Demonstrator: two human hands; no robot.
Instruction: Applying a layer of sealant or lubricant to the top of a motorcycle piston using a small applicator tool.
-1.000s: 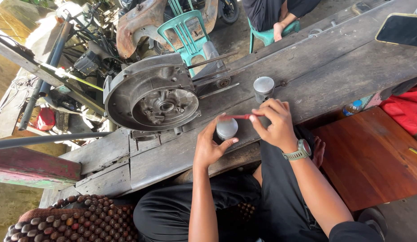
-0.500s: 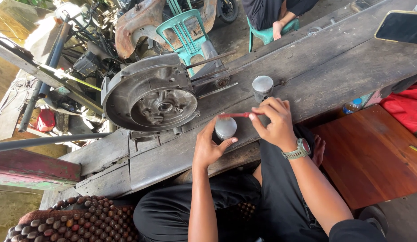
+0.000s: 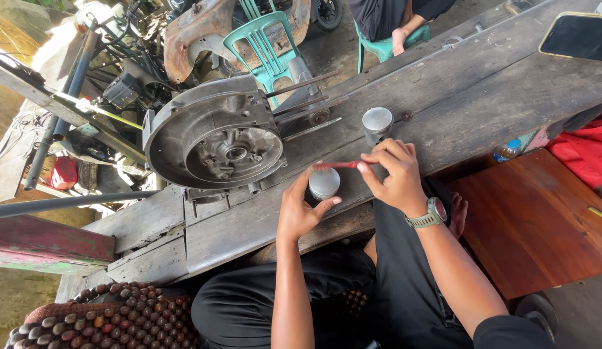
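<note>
A silver piston (image 3: 324,183) stands on the worn wooden workbench (image 3: 456,103), and my left hand (image 3: 302,208) grips its side from below. My right hand (image 3: 391,174) pinches a thin red tool (image 3: 334,165) whose tip lies just above the piston's top. A second silver piston (image 3: 377,124) stands a little farther back on the bench, just beyond my right hand. A watch sits on my right wrist.
A round grey engine casing (image 3: 214,132) with protruding studs lies on the bench to the left. A dark phone (image 3: 576,35) rests at the far right. A teal plastic chair (image 3: 265,45), a seated person (image 3: 398,19), a brown wooden stool (image 3: 534,220) and a beaded seat cover (image 3: 113,320) surround the bench.
Both hands stay at the piston; the red tool has shifted only slightly over its top. The view has moved a little.
</note>
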